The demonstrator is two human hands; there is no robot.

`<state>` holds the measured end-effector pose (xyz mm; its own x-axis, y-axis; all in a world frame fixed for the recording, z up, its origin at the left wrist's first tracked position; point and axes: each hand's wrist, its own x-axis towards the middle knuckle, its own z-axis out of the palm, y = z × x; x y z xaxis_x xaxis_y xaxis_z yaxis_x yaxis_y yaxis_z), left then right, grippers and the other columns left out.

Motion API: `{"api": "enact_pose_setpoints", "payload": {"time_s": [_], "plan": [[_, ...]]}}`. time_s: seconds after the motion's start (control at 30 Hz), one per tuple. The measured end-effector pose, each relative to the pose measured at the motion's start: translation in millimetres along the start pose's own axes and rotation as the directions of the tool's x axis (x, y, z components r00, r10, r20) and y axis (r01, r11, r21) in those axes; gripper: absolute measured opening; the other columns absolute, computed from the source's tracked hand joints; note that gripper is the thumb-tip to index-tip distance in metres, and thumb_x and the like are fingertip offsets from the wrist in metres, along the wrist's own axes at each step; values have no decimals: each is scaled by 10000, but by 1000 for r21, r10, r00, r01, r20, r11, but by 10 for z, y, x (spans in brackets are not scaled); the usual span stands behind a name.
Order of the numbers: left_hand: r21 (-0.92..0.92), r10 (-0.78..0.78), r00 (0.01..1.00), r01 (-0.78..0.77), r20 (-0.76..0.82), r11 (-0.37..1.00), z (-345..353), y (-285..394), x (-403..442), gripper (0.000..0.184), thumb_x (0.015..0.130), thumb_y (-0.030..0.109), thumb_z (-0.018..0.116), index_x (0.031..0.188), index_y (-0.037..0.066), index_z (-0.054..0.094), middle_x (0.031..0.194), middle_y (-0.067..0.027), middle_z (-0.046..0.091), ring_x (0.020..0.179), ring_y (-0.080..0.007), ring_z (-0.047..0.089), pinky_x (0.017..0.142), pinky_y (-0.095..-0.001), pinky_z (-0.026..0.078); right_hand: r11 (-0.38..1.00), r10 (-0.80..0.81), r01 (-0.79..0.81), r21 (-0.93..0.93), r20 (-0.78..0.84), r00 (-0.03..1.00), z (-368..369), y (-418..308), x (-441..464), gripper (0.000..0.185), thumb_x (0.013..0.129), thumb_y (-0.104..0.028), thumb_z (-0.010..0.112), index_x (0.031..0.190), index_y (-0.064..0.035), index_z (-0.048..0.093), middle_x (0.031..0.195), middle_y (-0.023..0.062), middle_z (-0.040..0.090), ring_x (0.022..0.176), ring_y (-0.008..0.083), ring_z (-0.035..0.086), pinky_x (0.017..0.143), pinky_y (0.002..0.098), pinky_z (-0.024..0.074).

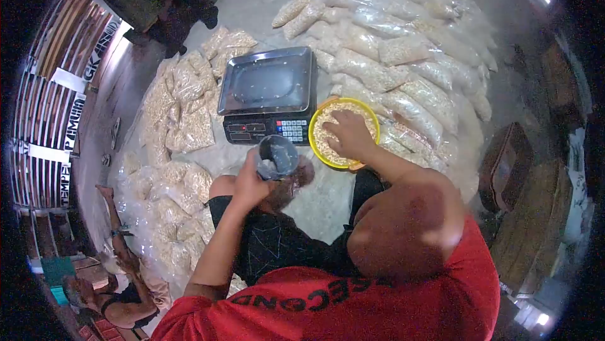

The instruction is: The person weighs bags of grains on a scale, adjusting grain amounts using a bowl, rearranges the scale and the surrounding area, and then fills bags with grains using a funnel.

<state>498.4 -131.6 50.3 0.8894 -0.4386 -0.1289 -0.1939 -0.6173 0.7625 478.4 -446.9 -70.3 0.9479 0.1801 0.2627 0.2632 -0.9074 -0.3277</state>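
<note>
My left hand (251, 184) is wrapped round a bluish see-through cup (278, 157), held in front of the scale with its mouth facing up. My right hand (348, 134) reaches into a yellow-rimmed basin (312, 142) of pale beans or grains (326, 115). Its fingers are spread on the grains, their tips partly hidden. A digital weighing scale (268, 84) with a metal tray and a keypad stands just left of the basin. The tray carries only a few small specks.
Many filled clear bags (403, 51) cover the floor beyond and right of the basin. More filled bags (189, 101) lie left of the scale. Another person (116, 297) is at lower left, and someone in dark clothes (142, 0) is at upper left. A brown container (507, 167) stands at right.
</note>
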Motion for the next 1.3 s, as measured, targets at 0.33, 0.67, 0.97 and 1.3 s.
{"api": "enact_pose_setpoints", "payload": {"time_s": [0.33,0.67,0.97,1.3], "plan": [[22,158,976,-157,-146,987,914,-149,507,547,698,111,819,1183,19,583,1177,-225,646,1114,-432,621,958,-487,496,790,454,-311,529,-162,876,140,122,126,277,848,-207,734,1092,-78,712,1004,155,700,900,300,684,811,412,549],[91,212,971,-202,-113,975,1358,148,776,710,642,137,867,1251,37,518,1192,-223,623,1156,-444,573,996,-528,440,-125,737,-133,983,182,651,-247,-206,239,220,899,-139,690,1092,-33,697,961,34,685,828,135,634,759,301,528],[32,133,979,-129,-152,991,1620,23,776,867,589,289,982,1282,42,523,1228,-184,636,1176,-379,618,1023,-459,491,79,608,-117,990,45,793,-425,-340,142,328,1000,-279,564,1055,2,725,1025,71,723,983,165,654,907,312,495],[-430,81,976,-162,-200,888,997,160,550,836,703,172,922,1368,33,436,1261,-160,645,1195,-289,639,1036,-390,499,674,489,-264,690,-149,859,90,44,-73,360,965,-365,675,1162,-65,708,1156,194,678,1109,344,645,1004,420,476]]}}
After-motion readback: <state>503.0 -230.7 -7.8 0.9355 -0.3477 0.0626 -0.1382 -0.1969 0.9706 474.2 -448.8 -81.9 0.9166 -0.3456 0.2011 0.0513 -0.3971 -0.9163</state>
